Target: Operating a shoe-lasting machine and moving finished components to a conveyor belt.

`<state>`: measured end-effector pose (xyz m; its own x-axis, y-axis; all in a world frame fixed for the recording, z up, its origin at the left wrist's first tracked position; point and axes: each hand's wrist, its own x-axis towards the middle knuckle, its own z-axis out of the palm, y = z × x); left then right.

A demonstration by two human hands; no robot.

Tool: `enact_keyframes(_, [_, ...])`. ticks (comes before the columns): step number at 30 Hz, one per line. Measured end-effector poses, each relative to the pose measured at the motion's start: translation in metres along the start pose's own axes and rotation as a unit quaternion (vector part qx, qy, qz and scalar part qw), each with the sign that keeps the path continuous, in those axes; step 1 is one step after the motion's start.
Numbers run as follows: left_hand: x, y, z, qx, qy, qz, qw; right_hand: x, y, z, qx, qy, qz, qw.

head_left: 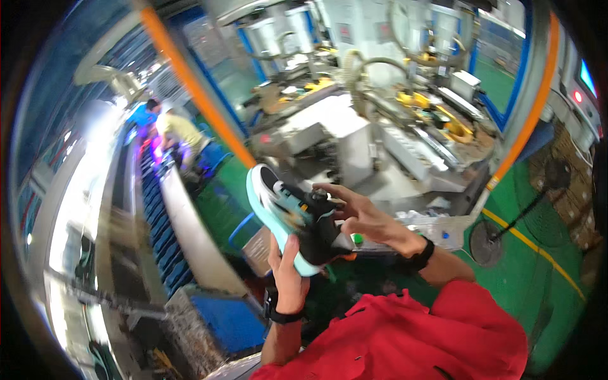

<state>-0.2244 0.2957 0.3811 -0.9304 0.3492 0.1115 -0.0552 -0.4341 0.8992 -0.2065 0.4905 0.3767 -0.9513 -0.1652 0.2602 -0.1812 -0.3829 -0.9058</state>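
Clamped from below, left hand props the shoe sole-out while right hand pinches its upper for a look.

A green floor fills the lower right of the frame, crossed by a yellow painted line. On it at centre right stands a round-based pedestal fan. At lower left a blue bin rests on the floor, and a long grey conveyor runs up the left.
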Motion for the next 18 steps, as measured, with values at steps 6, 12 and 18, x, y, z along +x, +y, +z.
enact_keyframes(6, [0.093, -0.120, 0.147, 0.261, -0.181, -0.062, 0.946, -0.087, -0.026, -0.162, -0.121, 0.407, -0.034, 0.905])
enact_keyframes(12, [0.227, -0.266, 0.221, 0.269, -0.162, -0.085, 0.946, -0.181, -0.044, -0.263, -0.148, 0.577, -0.104, 0.797])
enact_keyframes(18, [0.339, -0.357, 0.266, 0.515, -0.106, -0.055, 0.849, -0.221, -0.086, -0.280, -0.186, 0.675, -0.128, 0.702])
